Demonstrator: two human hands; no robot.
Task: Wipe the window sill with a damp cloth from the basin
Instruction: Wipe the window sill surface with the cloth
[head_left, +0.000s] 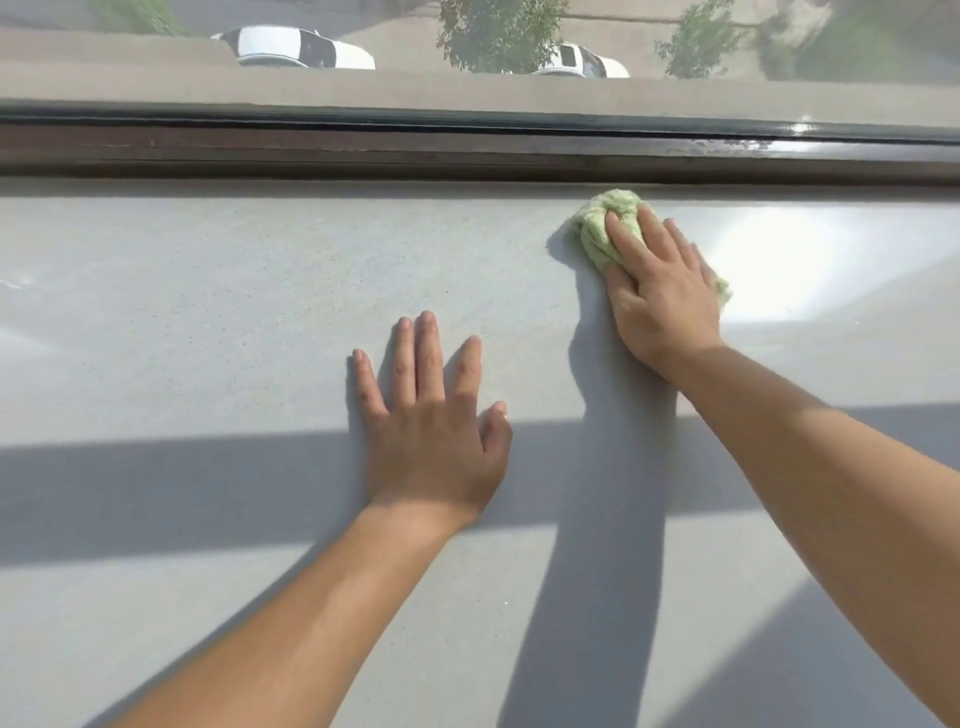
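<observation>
My right hand (660, 291) lies palm down on a bunched green cloth (605, 228), fingers spread over the wad and pressing it to the window sill (208, 291) rather than curling around it; the cloth bulges out beyond my fingertips on the far side and peeks from under the palm on the right. My left hand (431, 415) rests flat and empty on the bare sill, fingers fanned, nearer to me and to the left of the cloth, apparently bracing my weight. The cloth sits at the sill's far edge, just beside the dark window frame (363, 150), right of centre, so the right hand alone has it and the left is well apart from it. The sill's long axis runs left to right across the view, and I judge the next stroke must travel along that line, most likely leftward over the duller, speckled stretch, since the patch to the right of the cloth gleams as if wet. I cannot tell how damp the cloth is. The basin is nowhere in view, both ends of the sill are cut off, and glare washes out the surface at far right. Beyond the glass (519, 31), parked cars and trees are blurred.
</observation>
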